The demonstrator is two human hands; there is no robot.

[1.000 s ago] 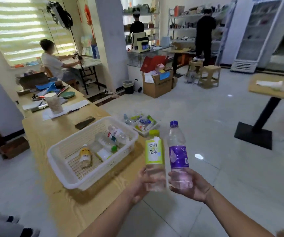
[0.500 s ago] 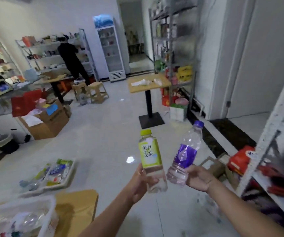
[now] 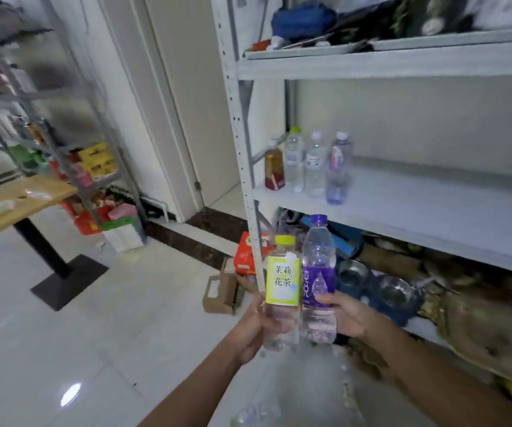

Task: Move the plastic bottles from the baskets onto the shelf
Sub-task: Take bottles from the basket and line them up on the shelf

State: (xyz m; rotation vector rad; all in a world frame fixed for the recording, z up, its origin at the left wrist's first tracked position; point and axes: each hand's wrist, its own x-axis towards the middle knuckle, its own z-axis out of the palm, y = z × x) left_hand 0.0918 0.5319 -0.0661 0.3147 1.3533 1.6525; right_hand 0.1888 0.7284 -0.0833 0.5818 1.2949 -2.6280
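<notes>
My left hand [image 3: 256, 329] grips a clear bottle with a yellow-green label and cap [image 3: 282, 282], held upright. Right beside it, touching, my right hand [image 3: 345, 315] grips a clear bottle with a purple label and cap [image 3: 318, 272]. Both are in front of the white metal shelf [image 3: 433, 211], below its middle board. On that board's left end several bottles stand in a row: an amber one [image 3: 274, 167], two clear ones [image 3: 294, 161] [image 3: 315, 167] and a purple-tinted one [image 3: 338, 171]. The baskets are out of view.
The shelf's upright post [image 3: 242, 149] stands just behind the held bottles. Metal bowls [image 3: 396, 291] and clutter fill the bottom level; cardboard boxes [image 3: 224, 291] lie on the floor at its foot. A wooden table on a black pedestal [image 3: 17, 198] stands at left.
My view has swung right from the basket table to the shelf. Both hands kept their bottles, now side by side and upright, close to the shelf.
</notes>
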